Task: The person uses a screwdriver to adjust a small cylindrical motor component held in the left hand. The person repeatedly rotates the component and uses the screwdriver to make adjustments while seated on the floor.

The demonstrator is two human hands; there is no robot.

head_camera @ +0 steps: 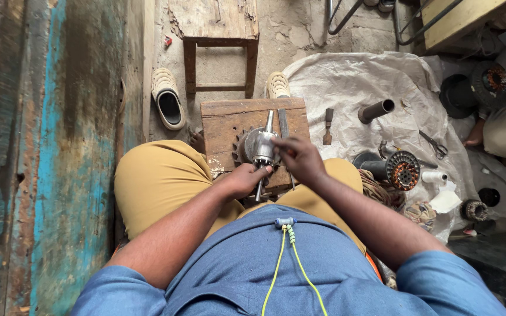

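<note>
Rotor (260, 147) w/ its steel shaft sits on the small wooden block (224, 126) between your knees, right under both hands. Shaft's long axis runs away from you, roughly straight up the frame: far tip pokes out past the housing, near end points back at your lap.

Your left hand (244, 178) is at the near end, fingers (263, 171) curled shut around the shaft just below the housing. Your right hand (300, 159) lies over the right side of the housing, fingers bent down onto it; looks like a red-handled tool tucked in that grip, but can't tell for sure. Both hands touch the part; left is the one on the axis itself, right comes in from the side.

A flat metal bar (283, 124) lies on the block just beside the rotor, parallel to the shaft.

Further out: a hammer (327, 126) on the white sheet (346, 82) to the right, then a dark pipe (376, 110), scissors (434, 144), a wound stator (403, 170) and a tape roll (434, 176). Two sandals (168, 99) flank a wooden stool (221, 47) ahead. Another person sits at the far right edge w/ a second stator (495, 78).
</note>
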